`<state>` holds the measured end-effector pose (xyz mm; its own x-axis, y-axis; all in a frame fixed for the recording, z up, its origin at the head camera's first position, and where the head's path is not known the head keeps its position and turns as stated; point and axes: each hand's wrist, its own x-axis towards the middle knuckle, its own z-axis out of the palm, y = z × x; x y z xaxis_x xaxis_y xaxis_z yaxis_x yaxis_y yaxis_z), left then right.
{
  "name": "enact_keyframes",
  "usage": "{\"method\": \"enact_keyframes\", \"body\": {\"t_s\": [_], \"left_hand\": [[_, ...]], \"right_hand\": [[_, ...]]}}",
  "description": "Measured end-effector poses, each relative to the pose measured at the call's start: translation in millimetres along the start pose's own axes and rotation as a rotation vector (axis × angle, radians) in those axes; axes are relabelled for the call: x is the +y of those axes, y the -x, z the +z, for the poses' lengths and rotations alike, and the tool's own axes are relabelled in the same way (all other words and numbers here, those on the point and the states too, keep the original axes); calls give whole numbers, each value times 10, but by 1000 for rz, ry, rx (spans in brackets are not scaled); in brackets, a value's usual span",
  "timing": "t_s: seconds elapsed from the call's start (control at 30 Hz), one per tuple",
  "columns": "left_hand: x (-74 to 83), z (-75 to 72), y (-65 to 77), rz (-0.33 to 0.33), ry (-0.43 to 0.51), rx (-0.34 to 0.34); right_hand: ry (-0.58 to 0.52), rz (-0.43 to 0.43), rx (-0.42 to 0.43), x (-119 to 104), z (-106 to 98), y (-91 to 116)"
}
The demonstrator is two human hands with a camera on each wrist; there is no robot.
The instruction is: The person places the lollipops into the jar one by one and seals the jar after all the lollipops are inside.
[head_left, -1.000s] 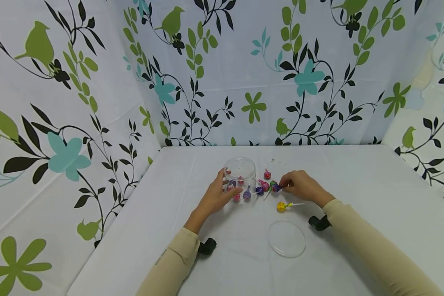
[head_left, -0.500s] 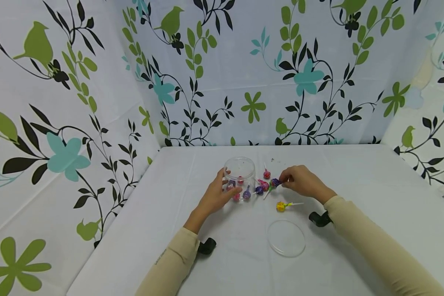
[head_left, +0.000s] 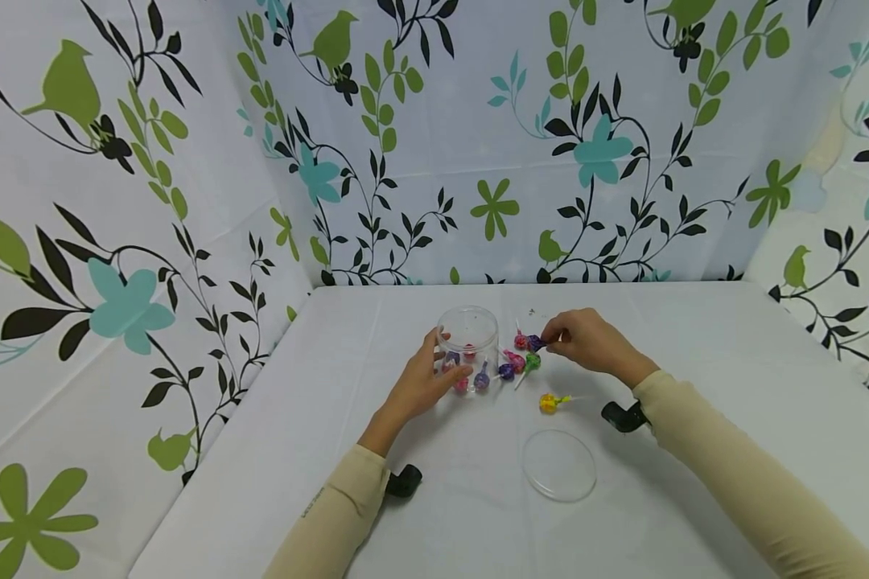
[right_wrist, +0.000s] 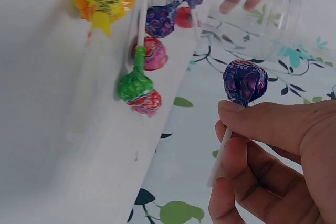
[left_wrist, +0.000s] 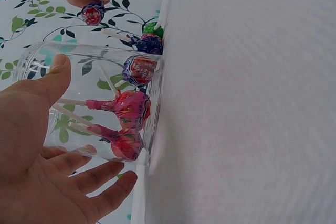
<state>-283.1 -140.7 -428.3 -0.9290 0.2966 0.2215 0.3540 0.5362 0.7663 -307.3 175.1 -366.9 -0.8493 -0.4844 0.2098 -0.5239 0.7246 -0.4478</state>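
A clear plastic jar (head_left: 487, 346) stands upright on the table with several wrapped lollipops inside. My left hand (head_left: 423, 382) holds it from the left, thumb on the near side and fingers round the far side. In the right wrist view, my right hand (right_wrist: 278, 156) pinches a purple-wrapped lollipop (right_wrist: 244, 81) by its stick just below the candy, candy end up. That lollipop is held off the table, to the right of the jar. Beside the jar lie a green lollipop (head_left: 532, 362), a pink one (head_left: 514, 362), a purple one (head_left: 506, 372) and a red one (head_left: 521, 342).
A yellow lollipop (head_left: 548, 404) lies nearer to me. In front of it a clear round lid (head_left: 560, 466) rests flat on the white table (head_left: 434, 531). Patterned cloth (head_left: 420, 201) hangs along the back and sides.
My right hand has lifted the purple lollipop from beside the green one and moved it up and slightly away from me. The left hand and jar have stayed put.
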Motion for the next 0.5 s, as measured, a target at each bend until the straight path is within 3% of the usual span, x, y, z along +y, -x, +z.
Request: {"method": "enact_keyframes", "body": {"t_s": [0.5], "left_hand": [[7, -1, -4, -4, -2, 0]], "right_hand": [[-1, -61, 46, -201, -87, -111]]}}
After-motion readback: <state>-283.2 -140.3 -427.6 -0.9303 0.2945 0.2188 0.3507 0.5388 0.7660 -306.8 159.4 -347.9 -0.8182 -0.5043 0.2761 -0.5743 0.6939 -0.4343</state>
